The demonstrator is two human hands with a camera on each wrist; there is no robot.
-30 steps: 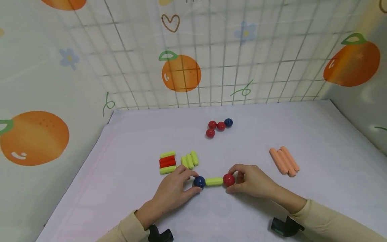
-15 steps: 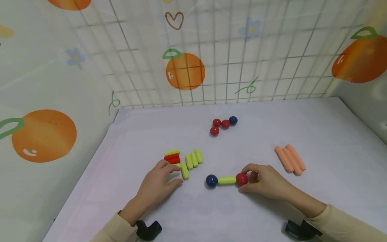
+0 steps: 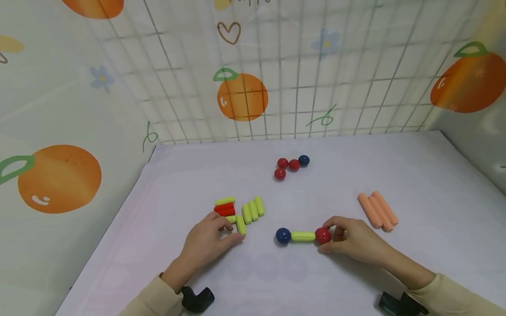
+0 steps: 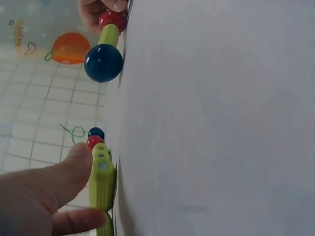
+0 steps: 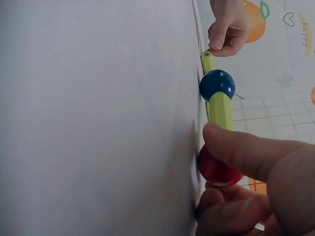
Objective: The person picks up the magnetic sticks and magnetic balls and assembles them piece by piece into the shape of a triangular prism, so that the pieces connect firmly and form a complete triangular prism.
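Note:
My right hand pinches a red ball between thumb and fingers. That ball is joined to a yellow-green stick, whose other end carries a blue ball; the three lie in a line on the table. To the left, my left hand has thumb and index finger apart beside a loose yellow-green stick. In the left wrist view the yellow-green sticks show round silvery ends near the thumb. Behind the left fingers, another yellow-green stick is partly hidden.
Two red sticks and a yellow-green stick lie beyond the left hand, beside three upright-pointing yellow-green sticks. Red balls and a blue ball sit farther back. Orange sticks lie at right.
My left hand has let go of the blue ball and moved left to the sticks. One yellow-green stick now lies turned beside it. The joined balls and stick have shifted right with my right hand.

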